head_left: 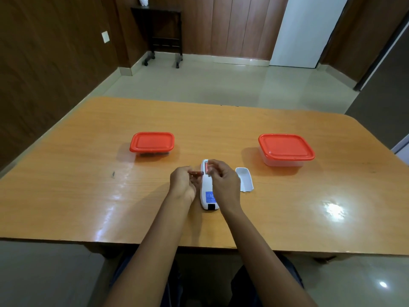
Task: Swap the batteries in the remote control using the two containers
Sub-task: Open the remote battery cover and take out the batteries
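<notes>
Wooden table point(88, 151) (tiled room): left hand point(182, 183) pinches 1 battery point(195, 173), right hand's point(223, 181) grip unclear.

Glossy wooden table point(88, 151) up front, pale tiled floor point(199, 80) beyond. Dark side table point(159, 29) against the panelled wall, small white figurine point(143, 1) on top. White door point(305, 29) right.

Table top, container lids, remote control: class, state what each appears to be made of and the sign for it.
Table top: likely wood or wood-look laminate, glossy; grain lines and bright light reflections.
Container lids: orange plastic, smooth, moulded raised rims.
Remote control: white plastic, fairly matte, printed blue label.
</notes>
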The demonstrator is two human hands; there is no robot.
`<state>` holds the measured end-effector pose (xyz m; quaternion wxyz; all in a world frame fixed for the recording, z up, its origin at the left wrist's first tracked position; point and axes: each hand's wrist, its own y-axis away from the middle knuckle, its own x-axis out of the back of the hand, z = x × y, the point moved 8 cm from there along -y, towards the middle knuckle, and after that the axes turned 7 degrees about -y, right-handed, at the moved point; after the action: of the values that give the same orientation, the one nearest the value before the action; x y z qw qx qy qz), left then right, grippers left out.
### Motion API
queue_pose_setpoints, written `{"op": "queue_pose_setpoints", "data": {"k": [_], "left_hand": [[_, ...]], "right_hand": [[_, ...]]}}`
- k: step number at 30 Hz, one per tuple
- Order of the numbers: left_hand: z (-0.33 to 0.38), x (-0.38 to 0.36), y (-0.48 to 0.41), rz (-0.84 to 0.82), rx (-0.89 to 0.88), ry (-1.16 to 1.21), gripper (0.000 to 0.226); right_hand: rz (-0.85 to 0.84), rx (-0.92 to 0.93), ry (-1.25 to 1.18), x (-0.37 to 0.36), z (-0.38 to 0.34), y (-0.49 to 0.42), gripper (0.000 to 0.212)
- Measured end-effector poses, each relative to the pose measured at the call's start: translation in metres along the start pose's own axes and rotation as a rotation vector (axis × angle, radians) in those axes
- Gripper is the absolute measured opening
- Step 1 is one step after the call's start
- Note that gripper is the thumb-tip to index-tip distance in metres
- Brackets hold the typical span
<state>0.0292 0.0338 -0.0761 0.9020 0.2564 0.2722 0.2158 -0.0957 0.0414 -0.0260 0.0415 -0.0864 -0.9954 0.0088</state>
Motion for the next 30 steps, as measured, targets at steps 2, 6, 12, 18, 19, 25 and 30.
{"op": "queue_pose_setpoints", "data": {"k": [2, 6, 12, 18, 19, 25, 30], "left_hand": [[0.004, 0.006, -0.012, 0.048, -0.03, -0.115, 0.024], [0.015, -0.002, -0.021, 0.016, -0.132, -0.56, 0.027], [0.012, -0.025, -0.018, -0.153, -0.2, -0.971, 0.025], [0.012, -0.016, -0.019, -0.203, -0.281, -0.782, 0.015], [0.013, -0.015, -0.02, -0.198, -0.284, -0.757, 0.014], [0.027, -0.026, -0.022, -0.095, -0.34, -0.763, 0.013], [0.03, -0.033, -0.018, -0.031, -0.376, -0.833, 0.015]], "right_hand": [[0.06, -0.03, 0.088, 0.011, 0.003, -0.011, 0.029], [-0.06, -0.241, 0.408, 0.002, 0.027, -0.033, 0.02], [-0.077, -0.439, 0.336, -0.014, 0.036, -0.044, 0.01], [-0.073, -0.534, 0.013, -0.013, 0.05, -0.038, 0.007], [-0.088, -0.532, -0.047, -0.012, 0.05, -0.035, 0.011], [-0.18, -0.516, -0.508, -0.015, 0.044, -0.021, 0.029], [-0.164, -0.466, -0.523, -0.012, 0.046, -0.019, 0.028]]}}
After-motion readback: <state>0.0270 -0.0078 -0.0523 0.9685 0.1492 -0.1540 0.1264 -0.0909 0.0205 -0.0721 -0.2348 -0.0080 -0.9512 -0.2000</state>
